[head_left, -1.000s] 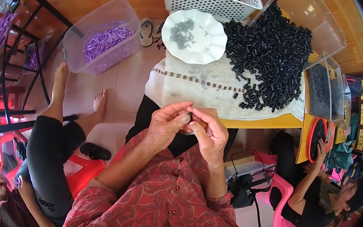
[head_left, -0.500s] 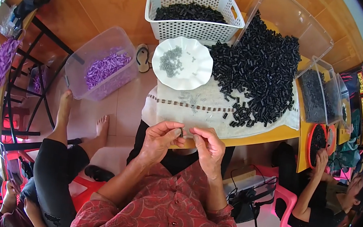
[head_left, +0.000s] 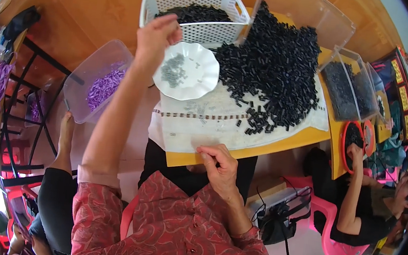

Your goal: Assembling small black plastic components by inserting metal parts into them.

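Observation:
My left hand (head_left: pixel 157 40) is raised over the front left rim of a white perforated basket (head_left: pixel 195 33) that holds small black tube-like pieces (head_left: pixel 200 14). Its fingers are smeared by motion, so I cannot tell whether they hold anything. Close to the table's front edge, my right hand (head_left: pixel 220 169) is closed, thumb and forefinger pinched together; whatever is between them is too small to make out. Small clear pieces (head_left: pixel 174 71) lie in a white scalloped plate (head_left: pixel 205 79). More are scattered on the white cloth (head_left: pixel 203 132). A big heap of black pieces (head_left: pixel 277 70) covers the cloth's right side.
A clear bin (head_left: pixel 330 100) of dark pieces stands at the table's right. Farther right, another person's hand (head_left: pixel 355 152) reaches into a red-rimmed tray (head_left: pixel 345 150). On the floor at left is a translucent tub (head_left: pixel 78 81) with purple pieces. Another person's leg (head_left: pixel 56 206) is beside me.
My left hand has left my right hand and swung up and forward to the basket. My right hand stays pinched near the table edge. The view has shifted a little.

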The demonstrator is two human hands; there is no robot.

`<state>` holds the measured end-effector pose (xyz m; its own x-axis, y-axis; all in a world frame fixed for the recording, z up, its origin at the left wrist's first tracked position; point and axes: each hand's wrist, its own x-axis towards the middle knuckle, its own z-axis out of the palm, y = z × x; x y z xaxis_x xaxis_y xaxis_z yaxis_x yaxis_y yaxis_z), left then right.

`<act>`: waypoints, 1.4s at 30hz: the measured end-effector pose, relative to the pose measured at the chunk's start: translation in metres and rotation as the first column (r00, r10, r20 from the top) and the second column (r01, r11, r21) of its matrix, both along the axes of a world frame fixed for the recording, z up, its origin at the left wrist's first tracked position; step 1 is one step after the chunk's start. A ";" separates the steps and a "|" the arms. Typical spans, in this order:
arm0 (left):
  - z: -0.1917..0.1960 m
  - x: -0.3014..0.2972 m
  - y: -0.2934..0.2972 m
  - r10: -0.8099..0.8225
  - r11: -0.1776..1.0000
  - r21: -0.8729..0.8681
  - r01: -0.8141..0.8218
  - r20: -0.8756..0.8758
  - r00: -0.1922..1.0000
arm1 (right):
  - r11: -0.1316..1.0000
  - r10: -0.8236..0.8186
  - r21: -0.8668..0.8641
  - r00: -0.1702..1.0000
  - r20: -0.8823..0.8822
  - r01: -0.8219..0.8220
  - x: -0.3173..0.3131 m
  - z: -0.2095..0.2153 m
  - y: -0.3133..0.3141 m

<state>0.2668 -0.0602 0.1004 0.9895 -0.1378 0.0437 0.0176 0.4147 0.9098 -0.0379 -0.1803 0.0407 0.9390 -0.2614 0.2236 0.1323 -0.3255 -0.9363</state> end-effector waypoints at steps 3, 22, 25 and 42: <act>0.010 0.028 -0.003 0.030 0.998 0.060 -0.028 -0.032 0.999 | 0.998 0.033 -0.046 0.998 0.054 -0.030 0.001 0.006 0.001; -0.065 -0.204 0.017 -0.161 0.982 0.052 0.179 -0.250 0.955 | 0.643 -0.380 -0.633 0.897 0.224 0.430 0.066 -0.009 -0.075; -0.075 -0.226 0.016 -0.182 0.976 0.058 0.208 -0.299 0.937 | 0.599 -0.406 -0.698 0.900 0.157 0.392 0.081 -0.012 -0.080; -0.061 -0.217 -0.022 -0.267 0.735 0.679 -0.010 0.302 0.915 | 0.933 -0.344 -0.105 0.938 0.027 0.345 0.063 -0.005 -0.100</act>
<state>0.0501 -0.0821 0.0391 0.8894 -0.3925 0.2344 -0.3542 -0.2677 0.8960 0.0255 -0.2802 0.0360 0.7934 -0.5431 0.2749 0.0014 -0.4499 -0.8931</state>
